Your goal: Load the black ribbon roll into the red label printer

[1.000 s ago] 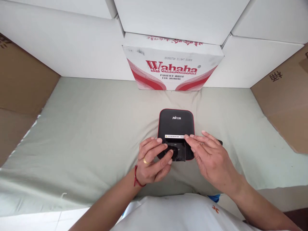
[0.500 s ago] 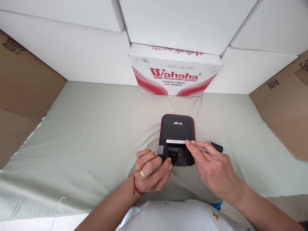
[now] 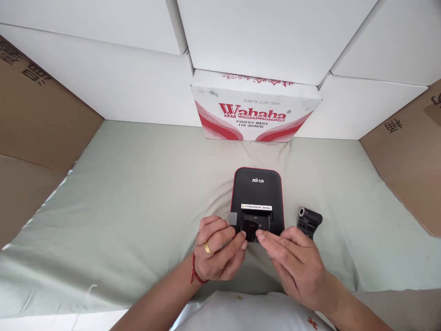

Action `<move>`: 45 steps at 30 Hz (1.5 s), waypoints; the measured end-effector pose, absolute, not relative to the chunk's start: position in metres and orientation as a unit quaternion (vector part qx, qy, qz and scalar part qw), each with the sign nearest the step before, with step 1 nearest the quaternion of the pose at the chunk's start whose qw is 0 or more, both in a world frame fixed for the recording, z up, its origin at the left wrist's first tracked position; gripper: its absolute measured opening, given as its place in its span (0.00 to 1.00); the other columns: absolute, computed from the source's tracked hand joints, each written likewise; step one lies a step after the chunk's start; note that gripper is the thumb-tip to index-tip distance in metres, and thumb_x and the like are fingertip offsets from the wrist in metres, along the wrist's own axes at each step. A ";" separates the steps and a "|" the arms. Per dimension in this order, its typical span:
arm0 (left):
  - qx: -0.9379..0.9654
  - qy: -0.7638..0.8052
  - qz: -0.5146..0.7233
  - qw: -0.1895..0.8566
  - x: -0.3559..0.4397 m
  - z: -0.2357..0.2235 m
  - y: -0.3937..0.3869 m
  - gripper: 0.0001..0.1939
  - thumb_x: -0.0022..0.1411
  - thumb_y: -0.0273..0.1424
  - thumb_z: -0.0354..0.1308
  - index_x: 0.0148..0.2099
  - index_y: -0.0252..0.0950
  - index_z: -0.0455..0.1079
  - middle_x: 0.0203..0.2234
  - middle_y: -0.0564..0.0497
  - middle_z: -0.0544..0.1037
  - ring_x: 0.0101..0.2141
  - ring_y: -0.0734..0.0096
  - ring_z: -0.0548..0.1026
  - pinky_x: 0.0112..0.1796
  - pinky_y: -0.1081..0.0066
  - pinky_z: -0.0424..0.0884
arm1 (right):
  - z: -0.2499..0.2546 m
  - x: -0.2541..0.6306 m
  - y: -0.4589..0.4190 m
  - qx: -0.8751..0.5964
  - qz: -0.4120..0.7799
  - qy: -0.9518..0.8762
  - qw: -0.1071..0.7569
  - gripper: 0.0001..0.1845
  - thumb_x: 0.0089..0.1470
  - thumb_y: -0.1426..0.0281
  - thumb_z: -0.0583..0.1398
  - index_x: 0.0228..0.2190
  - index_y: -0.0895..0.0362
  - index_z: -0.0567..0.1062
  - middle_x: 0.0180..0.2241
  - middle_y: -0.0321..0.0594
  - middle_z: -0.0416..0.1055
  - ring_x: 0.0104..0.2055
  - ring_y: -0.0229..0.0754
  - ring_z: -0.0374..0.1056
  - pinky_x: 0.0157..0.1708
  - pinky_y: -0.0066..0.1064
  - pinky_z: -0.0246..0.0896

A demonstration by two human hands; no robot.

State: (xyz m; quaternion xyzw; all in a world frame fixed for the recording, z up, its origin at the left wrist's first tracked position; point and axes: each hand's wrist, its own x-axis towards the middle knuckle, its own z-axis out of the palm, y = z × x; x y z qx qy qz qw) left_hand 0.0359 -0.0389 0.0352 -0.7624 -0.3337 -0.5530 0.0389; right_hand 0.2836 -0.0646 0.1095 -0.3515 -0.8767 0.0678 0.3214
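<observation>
A black, red-edged printer-like device (image 3: 258, 192) with FEJE lettering lies on the cloth. Thin glossy black film (image 3: 254, 224) extends from its slot toward me, over the near end. My left hand (image 3: 218, 248), wearing a gold ring, is closed in a pinch at the film's left edge. Beside its fingertips a small grey translucent strip (image 3: 233, 218) sticks up. My right hand (image 3: 298, 264) has its fingers stretched forward, fingertips touching the film's lower right part; its thumb is partly hidden. Right of the device lies a roll of black film (image 3: 312, 216), partly unwound.
A white and red Wahaha water carton (image 3: 255, 115) stands behind the device, against large white boxes (image 3: 138, 82). Brown cardboard boxes flank the left side (image 3: 44, 105) and right side (image 3: 409, 151). Pale green cloth (image 3: 155, 184) covers the surface, with its edge near me.
My right hand has moved from the device's white label down to the film, exposing the roll on the right. A grey strip now shows by my left fingertips. The view has shifted slightly.
</observation>
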 end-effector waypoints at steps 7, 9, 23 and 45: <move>-0.725 -0.403 -0.558 0.024 0.024 0.040 -0.028 0.12 0.74 0.23 0.63 0.50 0.40 0.86 0.34 0.49 0.80 0.42 0.58 0.78 0.42 0.59 0.78 | 0.107 0.286 -0.053 -0.324 0.097 -0.888 0.310 0.21 0.79 0.84 0.58 0.66 0.65 0.79 0.60 0.48 0.90 0.37 0.38 0.74 0.33 0.33 0.74; -0.728 -0.401 -0.555 0.025 0.018 0.042 -0.024 0.11 0.77 0.24 0.62 0.49 0.41 0.86 0.32 0.50 0.82 0.40 0.59 0.78 0.42 0.58 0.77 | 0.107 0.287 -0.052 -0.320 0.107 -0.889 0.310 0.21 0.79 0.84 0.57 0.66 0.64 0.79 0.60 0.48 0.90 0.39 0.38 0.78 0.34 0.32 0.76; -0.758 -0.398 -0.515 -0.030 0.015 0.050 -0.015 0.12 0.75 0.20 0.61 0.40 0.42 0.77 0.28 0.56 0.86 0.35 0.62 0.80 0.45 0.55 0.64 | 0.116 0.288 -0.049 -0.314 0.131 -0.893 0.294 0.19 0.85 0.81 0.52 0.65 0.64 0.78 0.59 0.44 0.90 0.44 0.34 0.89 0.40 0.28 0.84; -0.605 -0.366 -0.615 -0.349 0.023 0.029 -0.015 0.10 0.85 0.36 0.69 0.45 0.43 0.86 0.29 0.53 0.83 0.33 0.66 0.78 0.38 0.63 0.72 | 0.131 0.309 -0.001 -0.387 0.074 -0.879 0.271 0.13 0.83 0.76 0.63 0.62 0.58 0.82 0.54 0.42 0.91 0.50 0.41 0.90 0.50 0.33 0.88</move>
